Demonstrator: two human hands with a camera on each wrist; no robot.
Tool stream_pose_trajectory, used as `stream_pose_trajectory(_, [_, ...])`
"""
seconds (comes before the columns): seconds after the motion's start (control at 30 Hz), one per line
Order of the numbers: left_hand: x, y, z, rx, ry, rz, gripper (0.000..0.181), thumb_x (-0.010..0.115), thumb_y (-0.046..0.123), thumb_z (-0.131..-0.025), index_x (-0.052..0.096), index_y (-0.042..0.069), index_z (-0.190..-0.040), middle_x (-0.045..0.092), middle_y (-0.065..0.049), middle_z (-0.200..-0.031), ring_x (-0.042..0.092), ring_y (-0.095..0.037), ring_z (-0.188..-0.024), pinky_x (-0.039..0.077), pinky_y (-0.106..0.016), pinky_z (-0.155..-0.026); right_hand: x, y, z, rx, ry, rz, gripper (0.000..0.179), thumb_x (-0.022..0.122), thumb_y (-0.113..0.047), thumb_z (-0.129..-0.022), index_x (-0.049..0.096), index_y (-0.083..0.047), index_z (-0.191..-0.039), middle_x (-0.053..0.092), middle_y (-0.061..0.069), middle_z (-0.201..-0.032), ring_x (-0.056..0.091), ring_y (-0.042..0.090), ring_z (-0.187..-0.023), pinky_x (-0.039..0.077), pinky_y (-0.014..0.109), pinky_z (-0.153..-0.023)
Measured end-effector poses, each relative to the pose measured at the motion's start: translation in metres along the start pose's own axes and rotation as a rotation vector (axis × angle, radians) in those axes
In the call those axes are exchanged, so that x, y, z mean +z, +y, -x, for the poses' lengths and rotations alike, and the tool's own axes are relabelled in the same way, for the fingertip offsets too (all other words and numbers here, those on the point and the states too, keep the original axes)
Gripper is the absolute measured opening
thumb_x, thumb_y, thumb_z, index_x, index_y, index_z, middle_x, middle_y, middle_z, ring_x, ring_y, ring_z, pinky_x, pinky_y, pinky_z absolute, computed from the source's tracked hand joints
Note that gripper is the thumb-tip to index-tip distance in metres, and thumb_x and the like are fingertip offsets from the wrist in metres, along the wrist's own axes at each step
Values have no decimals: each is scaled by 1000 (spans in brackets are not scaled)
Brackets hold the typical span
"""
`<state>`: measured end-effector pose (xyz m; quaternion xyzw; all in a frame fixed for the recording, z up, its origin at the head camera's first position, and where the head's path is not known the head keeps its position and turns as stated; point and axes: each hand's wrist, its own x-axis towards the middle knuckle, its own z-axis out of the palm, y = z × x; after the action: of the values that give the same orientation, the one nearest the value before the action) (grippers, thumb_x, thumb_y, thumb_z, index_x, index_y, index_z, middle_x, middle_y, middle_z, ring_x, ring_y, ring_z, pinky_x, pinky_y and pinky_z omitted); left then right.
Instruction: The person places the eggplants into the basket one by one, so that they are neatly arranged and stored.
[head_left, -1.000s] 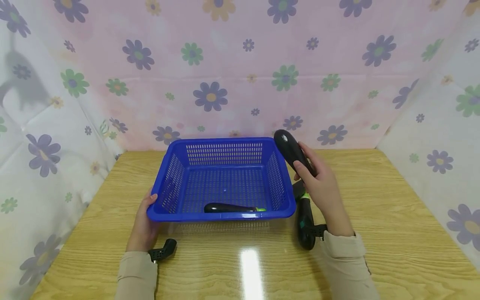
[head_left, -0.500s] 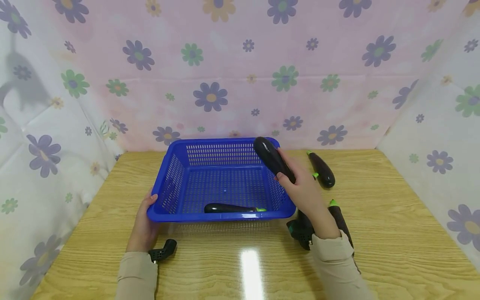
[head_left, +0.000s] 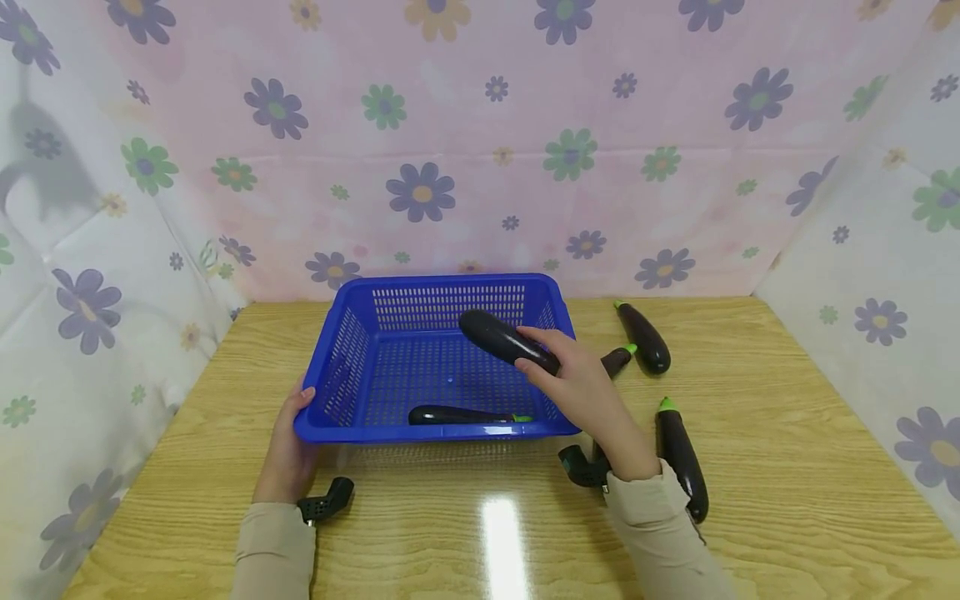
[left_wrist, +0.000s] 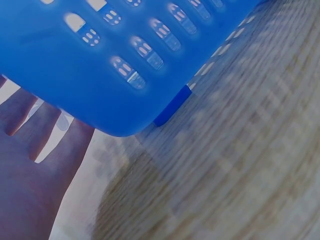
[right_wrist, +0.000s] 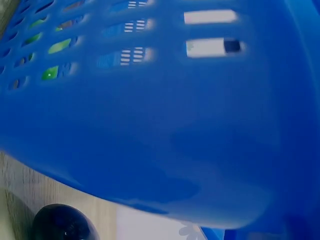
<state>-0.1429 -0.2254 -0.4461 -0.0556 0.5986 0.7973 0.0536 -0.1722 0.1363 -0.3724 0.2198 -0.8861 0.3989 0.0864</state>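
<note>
My right grip [head_left: 568, 375] is narrowed round the stem end of the held eggplant [head_left: 497, 335], thumb on the near side and fingers over the far side. Its blunt end points left, above the right part of the blue basket [head_left: 450, 432]; how high it is over the mesh floor I cannot tell. I judge the step in hand to be bringing this eggplant into the basket. The next move would call for lowering it toward the floor and loosening my fingers only once it is supported, since a round, slick body could roll.

My left grip [head_left: 291, 433] holds the basket by its left front corner, thumb end lying over the rim; the left wrist view shows the other fingers stretched along the outside. That hold should keep the basket steady.

The basket looks like smooth, slightly glossy plastic, a rounded rectangle with flared walls cut by rows of slots. Inside, along the front wall, lies a slim eggplant [head_left: 457, 416], its bright green stem to the right.

Out on the desk [head_left: 412, 533], pale wood grain under a shiny finish, three more lie to the right: a far eggplant [head_left: 642, 337], a half-hidden eggplant [head_left: 617, 360] behind my right grip, and a near eggplant [head_left: 682, 462] beside my sleeve [head_left: 652, 508]. All are dark and tapered with green tips, and the far one is glossy.
</note>
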Motion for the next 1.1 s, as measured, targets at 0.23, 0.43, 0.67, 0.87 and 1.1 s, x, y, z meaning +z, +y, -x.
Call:
stream_pose_trajectory(0.23, [0,0,-1,7,-3,9,55,34,43,-91,16,32,-141,24,-6,-141,31,-24,-120,25,-35,-94,0,0,1,-11,5,80,44,55,-21,-86,48,-19,-129,46,4,-119,49,21,-95,38,37,-72])
stream_pose_trajectory(0.43, [1,0,-1,8,-1,14,55,34,43,-91,16,32,-142,24,-5,-142,32,-23,-120,25,-34,-94,-3,3,0,22,-22,102,32,58,-31,-86,57,-18,-116,53,-1,-111,51,18,-99,42,38,-77])
stream_pose_trajectory(0.67, [1,1,1,1,0,14,55,34,43,-91,15,33,-142,24,-5,-141,34,-23,-119,28,-33,-92,-4,4,2,13,-25,116,27,59,-30,-86,60,-17,-109,55,-2,-109,53,15,-95,44,34,-73])
stream_pose_trajectory(0.87, [1,2,1,8,-6,-2,54,35,44,-91,17,33,-141,25,-6,-141,34,-24,-119,27,-34,-93,-7,4,2,22,-27,165,26,60,-28,-86,61,-18,-110,58,-1,-109,55,15,-91,43,32,-70])
stream_pose_trajectory(1.1, [1,2,2,-20,14,-2,56,36,47,-90,16,35,-141,23,-5,-142,31,-24,-122,25,-37,-95,-1,2,1,13,-103,202,31,57,-26,-87,59,-17,-117,58,1,-114,57,16,-93,45,35,-73])
